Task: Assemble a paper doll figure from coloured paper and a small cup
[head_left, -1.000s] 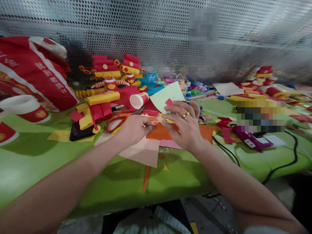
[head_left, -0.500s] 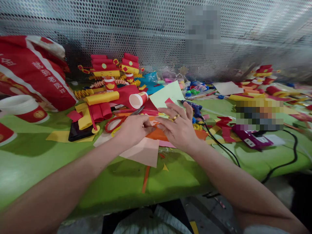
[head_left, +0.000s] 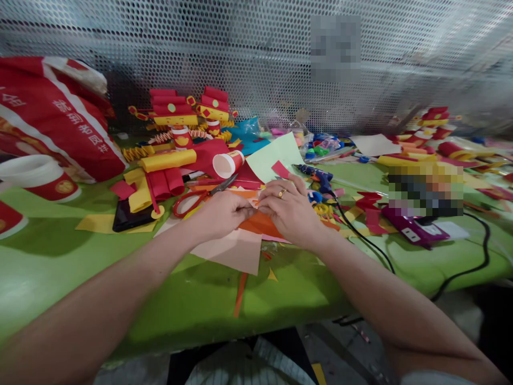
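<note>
My left hand [head_left: 224, 215] and my right hand [head_left: 286, 211] meet over the middle of the table, fingertips pinched together on a small orange and white paper piece [head_left: 255, 202] that is mostly hidden. Beneath them lie an orange sheet [head_left: 256, 223] and a pale pink sheet [head_left: 236, 251]. Red-handled scissors [head_left: 188, 203] rest just beyond my left hand, blades pointing toward a tipped paper cup [head_left: 227, 164]. Past my right hand are a light green sheet [head_left: 276, 155] with a red paper piece [head_left: 280, 169] on it and a blue glue gun [head_left: 320, 176].
A dark phone [head_left: 124, 216] lies under yellow and red paper at left, near large paper cups [head_left: 60, 187] and a red bag [head_left: 72, 117]. Paper figures [head_left: 172, 109] stand at the back. A black cable [head_left: 368, 243] and a purple power strip [head_left: 417, 227] are at right.
My right hand has shifted slightly left and its fingers have drawn in closer to my left hand. My left hand has moved a little, uncovering more of the scissors.
</note>
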Available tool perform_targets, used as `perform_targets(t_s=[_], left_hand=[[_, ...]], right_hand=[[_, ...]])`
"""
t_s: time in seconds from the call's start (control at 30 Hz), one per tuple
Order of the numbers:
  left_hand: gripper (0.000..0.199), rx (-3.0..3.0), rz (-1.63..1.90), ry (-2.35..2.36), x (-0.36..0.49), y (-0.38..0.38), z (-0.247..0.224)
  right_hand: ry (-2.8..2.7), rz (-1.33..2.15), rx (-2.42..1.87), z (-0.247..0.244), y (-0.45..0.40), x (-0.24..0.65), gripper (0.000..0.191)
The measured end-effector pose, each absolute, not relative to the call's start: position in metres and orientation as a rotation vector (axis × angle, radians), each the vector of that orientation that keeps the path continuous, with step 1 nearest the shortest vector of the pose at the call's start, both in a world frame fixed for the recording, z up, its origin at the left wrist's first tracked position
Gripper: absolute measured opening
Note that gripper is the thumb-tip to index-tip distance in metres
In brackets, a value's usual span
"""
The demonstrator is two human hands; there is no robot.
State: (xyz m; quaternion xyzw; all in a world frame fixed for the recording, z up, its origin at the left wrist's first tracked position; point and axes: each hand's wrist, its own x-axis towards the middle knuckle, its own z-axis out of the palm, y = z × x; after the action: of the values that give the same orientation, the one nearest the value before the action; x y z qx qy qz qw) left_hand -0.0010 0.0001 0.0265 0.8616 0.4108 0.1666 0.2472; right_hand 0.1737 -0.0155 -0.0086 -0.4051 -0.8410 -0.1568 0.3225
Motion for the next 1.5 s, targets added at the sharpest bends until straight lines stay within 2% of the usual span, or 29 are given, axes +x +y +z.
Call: perform_targets(t_s=[0.67, 0.87, 0.97, 1.2, 1.5], left_hand=[[0.018, 2.420, 0.540, 1.223, 0.001, -0.006, 0.029], [0.017, 2.408, 0.496, 1.180, 0.001, -0.005, 0.030], [0.015, 2.364, 0.482, 1.164, 0.000, -0.003, 0.032], [0.035, 2.149, 0.334, 1.194, -0.004, 0.000, 0.038], [0.027, 2.205, 0.514, 1.198, -0.003, -0.001, 0.034]], right_hand=[[-2.178, 0.087, -1.076, -0.003, -0.012, 0.179, 0.014], [-2.313, 0.314, -1.278, 0.004, -0.011, 0.181, 0.024], [-2.285, 0.434, -1.307, 0.006, -0.013, 0.179, 0.022], [-2.138, 0.580, -1.289, 0.008, -0.015, 0.176, 0.018], [-1.982, 0.652, -1.266, 0.009, -0.017, 0.174, 0.016]])
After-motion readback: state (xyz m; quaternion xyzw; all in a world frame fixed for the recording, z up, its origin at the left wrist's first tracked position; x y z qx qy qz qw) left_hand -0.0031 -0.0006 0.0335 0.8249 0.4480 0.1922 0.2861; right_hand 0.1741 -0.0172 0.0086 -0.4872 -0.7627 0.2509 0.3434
